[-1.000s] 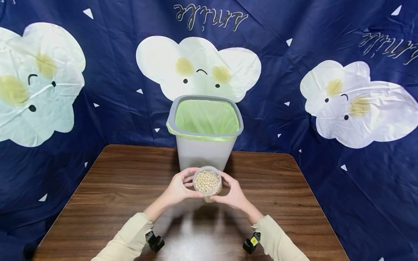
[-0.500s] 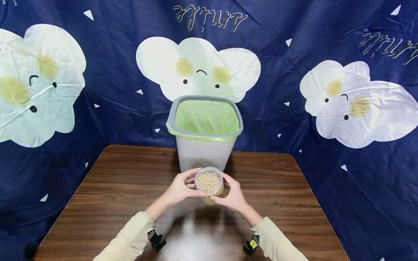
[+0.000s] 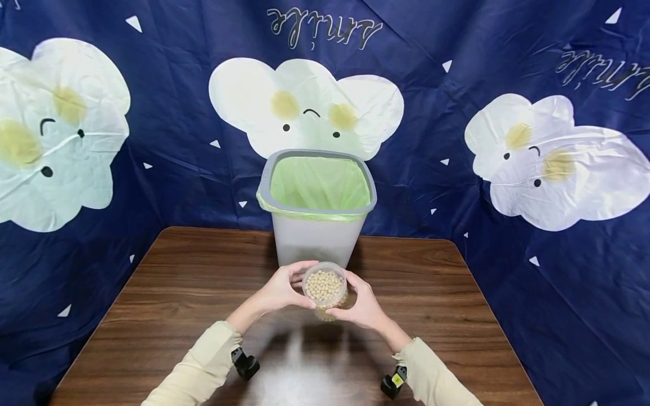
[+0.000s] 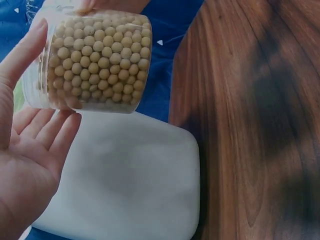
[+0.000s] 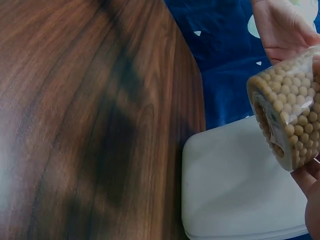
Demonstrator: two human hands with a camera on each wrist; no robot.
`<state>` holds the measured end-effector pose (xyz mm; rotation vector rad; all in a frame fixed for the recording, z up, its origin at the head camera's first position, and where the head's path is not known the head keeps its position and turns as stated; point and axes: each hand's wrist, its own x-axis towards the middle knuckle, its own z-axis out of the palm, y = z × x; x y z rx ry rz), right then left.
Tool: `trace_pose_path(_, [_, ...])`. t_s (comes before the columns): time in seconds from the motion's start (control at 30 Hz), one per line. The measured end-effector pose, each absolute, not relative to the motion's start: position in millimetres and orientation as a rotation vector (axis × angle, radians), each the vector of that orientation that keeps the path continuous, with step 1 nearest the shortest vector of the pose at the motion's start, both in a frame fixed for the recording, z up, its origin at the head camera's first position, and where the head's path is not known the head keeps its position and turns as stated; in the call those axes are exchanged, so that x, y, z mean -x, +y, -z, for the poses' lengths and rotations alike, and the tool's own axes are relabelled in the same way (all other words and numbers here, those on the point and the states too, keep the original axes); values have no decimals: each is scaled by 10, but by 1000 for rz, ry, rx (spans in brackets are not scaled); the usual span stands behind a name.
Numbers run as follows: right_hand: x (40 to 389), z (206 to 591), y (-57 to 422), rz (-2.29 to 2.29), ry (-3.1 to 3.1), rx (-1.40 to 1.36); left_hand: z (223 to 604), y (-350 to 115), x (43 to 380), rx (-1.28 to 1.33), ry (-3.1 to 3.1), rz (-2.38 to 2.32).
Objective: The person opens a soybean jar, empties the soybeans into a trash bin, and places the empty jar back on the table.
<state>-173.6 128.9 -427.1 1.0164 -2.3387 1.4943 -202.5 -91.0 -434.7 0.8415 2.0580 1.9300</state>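
Observation:
Both hands hold a clear plastic jar (image 3: 324, 287) filled with small beige balls, raised above the table in front of the bin. My left hand (image 3: 280, 290) grips its left side, thumb toward me and fingers behind. On the opposite side, my right hand (image 3: 363, 304) holds it between thumb and fingers. The left wrist view shows the jar (image 4: 100, 62) tipped on its side from that angle, balls packed against the wall. In the right wrist view, the jar's base (image 5: 270, 125) carries a label too small to read. No lid shows on the jar.
Directly behind the jar stands a pale grey bin (image 3: 317, 239) with a grey rim and a light green liner. A brown wood-grain table (image 3: 213, 265) lies beneath. Dark blue cloth (image 3: 431, 113) with white clouds hangs around the back and sides.
The jar has shifted very slightly toward me, its mouth still facing up toward the head camera. Both hands keep their hold on it.

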Motion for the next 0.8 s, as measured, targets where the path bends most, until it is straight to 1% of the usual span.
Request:
trace_pose_path(0.13, [1723,4278,1277,-1473,-2345,-997,4369,-903,2016,-828,2080,-1923])
trace_pose_path(0.43, [1698,4253,1264,-1418,-2248,-1018,4323,-878,1933,-936,2266,-1891])
trace_pose_path(0.63, [1707,4255,1245,-1364,-2227,-1002,4324,-834,1861,-825,2344,-1951])
trace_pose_path(0.8, [1731,4258,1222,-1287,-2244,-976,4393,-756,1809,-640,2432,-2055])
